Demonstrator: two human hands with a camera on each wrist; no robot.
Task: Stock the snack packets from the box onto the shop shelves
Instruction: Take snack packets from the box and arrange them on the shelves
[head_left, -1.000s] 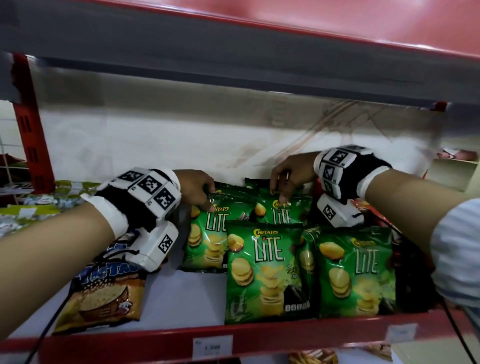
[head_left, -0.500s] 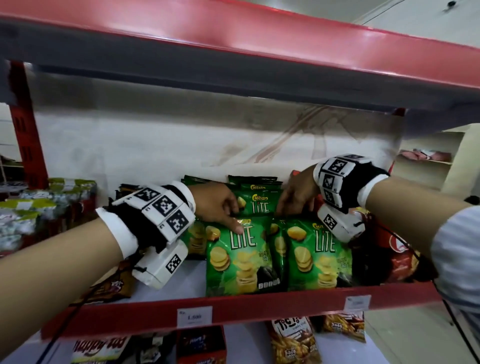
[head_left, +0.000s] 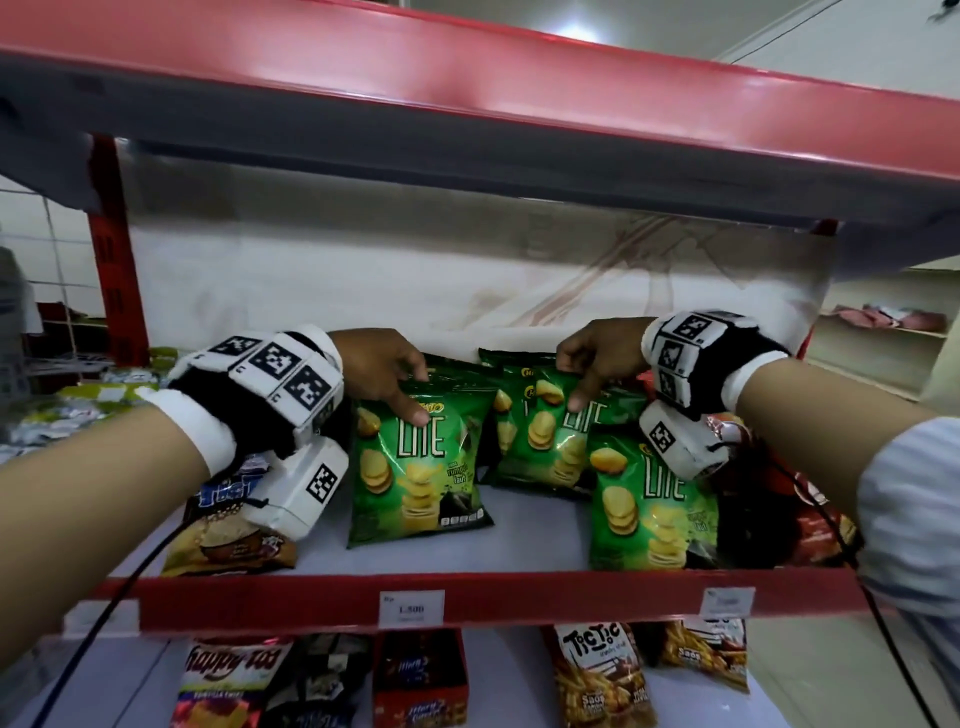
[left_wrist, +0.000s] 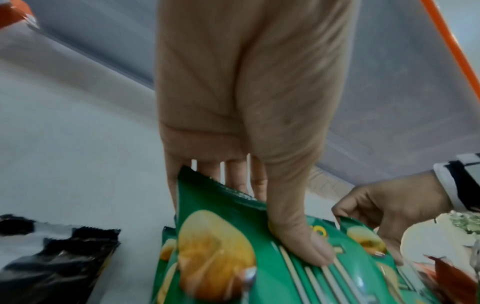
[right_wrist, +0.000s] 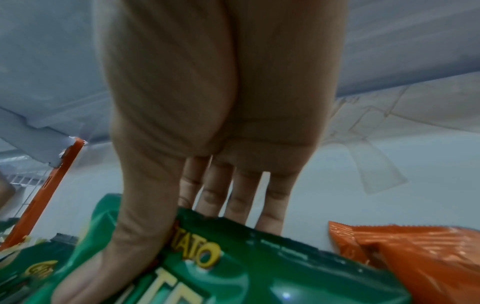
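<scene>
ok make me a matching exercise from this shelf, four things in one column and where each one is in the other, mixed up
Things:
1. left hand
2. right hand
3. brown snack bag
4. Tic Tic bag

Places:
A. on the shelf below the price tags
B. at the left end of the shelf, under the left wrist
C. pinching the top of the left green chip bag
D. pinching the top of the middle green chip bag

Pairs: 1-C, 2-D, 3-B, 4-A
</scene>
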